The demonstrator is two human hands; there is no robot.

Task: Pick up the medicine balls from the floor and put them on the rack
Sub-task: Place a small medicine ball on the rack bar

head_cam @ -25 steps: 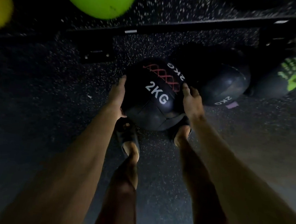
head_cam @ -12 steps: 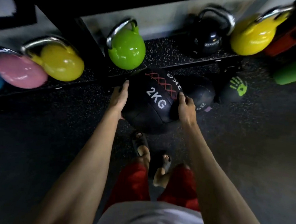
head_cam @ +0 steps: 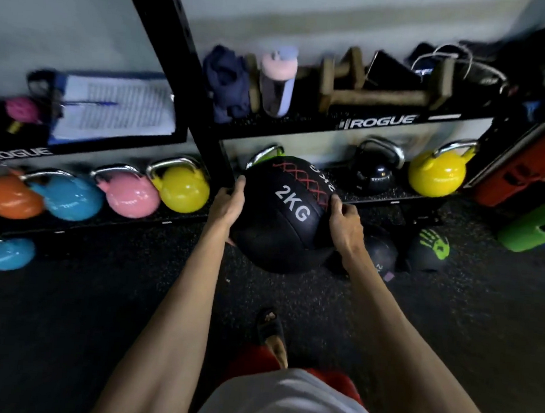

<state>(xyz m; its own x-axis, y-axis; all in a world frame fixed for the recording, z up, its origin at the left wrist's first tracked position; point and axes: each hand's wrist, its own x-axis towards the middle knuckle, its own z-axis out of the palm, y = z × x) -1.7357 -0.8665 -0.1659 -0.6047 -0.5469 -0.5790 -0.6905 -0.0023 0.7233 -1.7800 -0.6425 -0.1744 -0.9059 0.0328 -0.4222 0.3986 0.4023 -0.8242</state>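
Note:
A black medicine ball (head_cam: 279,232) marked "2KG" with red lacing hangs in the air in front of the black rack (head_cam: 380,121). My left hand (head_cam: 228,203) presses its left side and my right hand (head_cam: 344,224) presses its right side. On the floor behind my right hand lies a second black ball (head_cam: 382,251), partly hidden. A third dark ball with a green handprint (head_cam: 431,251) rests on the floor to its right.
Coloured kettlebells line the low shelf: orange (head_cam: 7,197), blue (head_cam: 72,197), pink (head_cam: 131,195), yellow (head_cam: 182,188), black (head_cam: 375,173), yellow (head_cam: 438,174). The upper shelf holds a bottle (head_cam: 278,81), wooden bars (head_cam: 379,96) and a clipboard (head_cam: 113,108). A green block (head_cam: 537,229) stands right.
I have lifted the 2KG ball off the floor and stood up with it; it now sits level with the rack's low shelf. The other two balls stayed on the floor.

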